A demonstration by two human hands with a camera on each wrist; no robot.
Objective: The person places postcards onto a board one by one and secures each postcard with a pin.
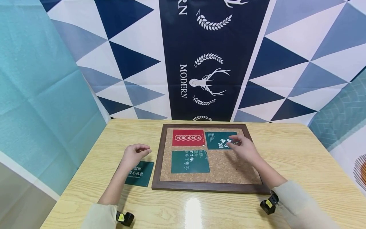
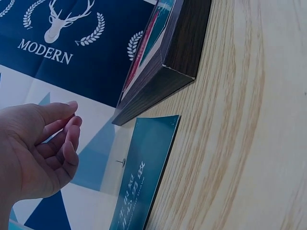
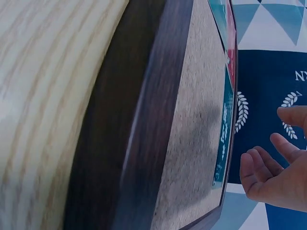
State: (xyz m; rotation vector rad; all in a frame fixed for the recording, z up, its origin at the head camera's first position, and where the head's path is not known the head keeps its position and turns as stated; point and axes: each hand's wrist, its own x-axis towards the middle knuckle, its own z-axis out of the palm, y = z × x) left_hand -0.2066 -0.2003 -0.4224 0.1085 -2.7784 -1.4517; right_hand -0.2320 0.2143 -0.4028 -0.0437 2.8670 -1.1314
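Note:
My left hand (image 1: 135, 155) hovers over a loose dark green card (image 1: 139, 174) on the table, left of the board. Its fingers curl, and the thumb tip meets the forefinger; I cannot tell whether something tiny is between them. A small metal pin (image 2: 123, 163) lies beside that card. Over the right side of the framed cork board (image 1: 226, 170), my right hand (image 1: 245, 149) has thumb and fingers apart, with nothing between them. It overlaps the upper right green card (image 1: 213, 141). A red card (image 1: 187, 137) and another green card (image 1: 190, 162) also lie on the cork.
The board's dark brown frame (image 1: 200, 186) stands up from the light wooden table (image 1: 288, 149). Behind the table hangs a patterned cloth (image 1: 206, 47) with triangles and a deer print. A turquoise cloth (image 1: 43, 79) covers the left side.

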